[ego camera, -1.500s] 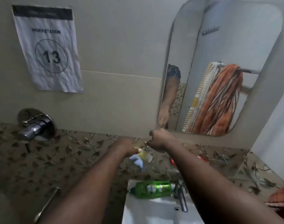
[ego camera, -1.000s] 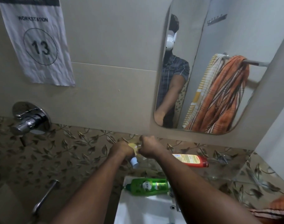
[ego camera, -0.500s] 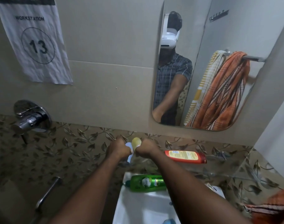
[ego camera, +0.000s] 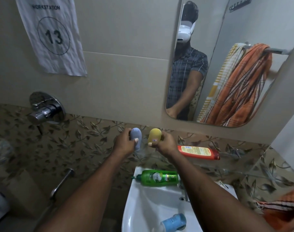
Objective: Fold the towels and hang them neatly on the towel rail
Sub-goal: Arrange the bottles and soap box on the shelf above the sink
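My left hand (ego camera: 124, 144) grips a small blue-grey rounded bottle (ego camera: 136, 136), held upright in front of the leaf-patterned tiles. My right hand (ego camera: 164, 144) grips a matching yellow rounded bottle (ego camera: 154, 135) just to its right. The two bottles stand apart, side by side. In the mirror (ego camera: 226, 64), an orange striped towel (ego camera: 243, 87) and a yellow-and-white checked towel (ego camera: 218, 84) hang bunched over a metal towel rail (ego camera: 276, 51). A bit of orange striped cloth (ego camera: 283, 208) shows at the lower right edge.
A white sink (ego camera: 143, 206) sits below my arms, with a green bottle (ego camera: 158, 178) lying on its back rim and a blue object (ego camera: 174, 221) in the basin. A red-orange bottle (ego camera: 199, 152) lies on the ledge. A chrome wall valve (ego camera: 44, 111) is at left.
My hands have lifted slightly and drawn apart, so the blue-grey and yellow bottles now show separately. The camera has tilted, showing more of the sink and the mirror.
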The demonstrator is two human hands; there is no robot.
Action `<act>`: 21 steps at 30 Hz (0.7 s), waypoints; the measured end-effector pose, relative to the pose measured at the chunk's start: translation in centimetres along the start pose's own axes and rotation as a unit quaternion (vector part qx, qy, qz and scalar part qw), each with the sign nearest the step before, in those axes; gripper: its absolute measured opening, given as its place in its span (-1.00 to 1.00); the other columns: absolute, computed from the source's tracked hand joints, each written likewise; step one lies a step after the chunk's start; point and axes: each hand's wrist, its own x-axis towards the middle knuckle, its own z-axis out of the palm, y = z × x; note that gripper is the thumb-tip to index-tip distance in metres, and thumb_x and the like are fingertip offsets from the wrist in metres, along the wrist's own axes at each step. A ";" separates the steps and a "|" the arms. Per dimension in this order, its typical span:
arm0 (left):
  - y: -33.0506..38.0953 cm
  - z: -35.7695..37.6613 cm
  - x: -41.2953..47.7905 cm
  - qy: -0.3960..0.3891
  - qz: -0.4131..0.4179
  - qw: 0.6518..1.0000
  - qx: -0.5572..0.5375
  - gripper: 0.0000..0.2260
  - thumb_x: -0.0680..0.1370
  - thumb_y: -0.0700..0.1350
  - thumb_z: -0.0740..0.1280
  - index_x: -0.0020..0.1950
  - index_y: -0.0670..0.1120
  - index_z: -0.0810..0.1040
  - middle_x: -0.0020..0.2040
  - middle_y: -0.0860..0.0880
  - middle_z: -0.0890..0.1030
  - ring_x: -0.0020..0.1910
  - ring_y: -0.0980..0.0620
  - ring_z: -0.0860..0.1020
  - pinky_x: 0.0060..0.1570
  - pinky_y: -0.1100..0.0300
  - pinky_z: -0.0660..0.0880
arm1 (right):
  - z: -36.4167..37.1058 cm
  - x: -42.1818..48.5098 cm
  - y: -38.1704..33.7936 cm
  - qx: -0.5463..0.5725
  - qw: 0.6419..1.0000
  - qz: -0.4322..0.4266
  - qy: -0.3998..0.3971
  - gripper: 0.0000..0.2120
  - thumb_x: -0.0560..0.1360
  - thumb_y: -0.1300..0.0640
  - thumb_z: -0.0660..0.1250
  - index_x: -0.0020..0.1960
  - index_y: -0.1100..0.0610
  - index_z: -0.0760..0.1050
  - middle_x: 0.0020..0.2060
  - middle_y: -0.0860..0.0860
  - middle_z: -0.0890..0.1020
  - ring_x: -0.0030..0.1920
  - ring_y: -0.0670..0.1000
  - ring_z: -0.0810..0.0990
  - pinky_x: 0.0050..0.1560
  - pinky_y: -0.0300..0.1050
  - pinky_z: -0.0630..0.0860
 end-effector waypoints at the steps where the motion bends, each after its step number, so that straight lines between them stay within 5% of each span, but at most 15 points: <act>1: -0.2 -0.2 -0.1 -0.004 -0.002 1.000 0.001 -0.67 0.52 -0.16 0.49 0.25 -0.03 0.55 0.13 -0.08 0.69 0.10 -0.12 0.65 0.15 -0.06 0.61 | 0.3 -0.2 0.1 0.000 1.000 -0.001 0.006 -0.58 0.33 0.27 0.68 0.05 -0.03 0.59 -0.05 0.01 0.75 -0.04 0.07 0.71 0.05 0.10 0.68; 9: -1.2 -0.3 -0.6 -0.065 0.021 0.997 0.040 -0.55 0.58 -0.20 0.46 0.46 -0.07 0.48 0.29 -0.11 0.65 0.18 -0.05 0.61 0.09 0.14 0.50 | 2.6 -0.9 0.2 -0.110 0.993 -0.039 0.031 -0.60 0.41 0.10 0.64 0.19 0.04 0.60 -0.02 -0.01 0.70 0.00 0.06 0.67 0.04 0.09 0.64; 21: -2.1 -1.1 -0.2 -0.111 0.026 0.993 0.043 -0.51 0.60 -0.21 0.45 0.51 -0.04 0.45 0.36 -0.10 0.63 0.31 -0.09 0.60 0.30 -0.05 0.56 | 3.1 -1.7 1.1 -0.107 0.992 -0.053 0.047 -0.63 0.40 0.08 0.64 0.15 0.03 0.61 -0.04 -0.01 0.72 -0.03 0.05 0.68 -0.01 0.02 0.64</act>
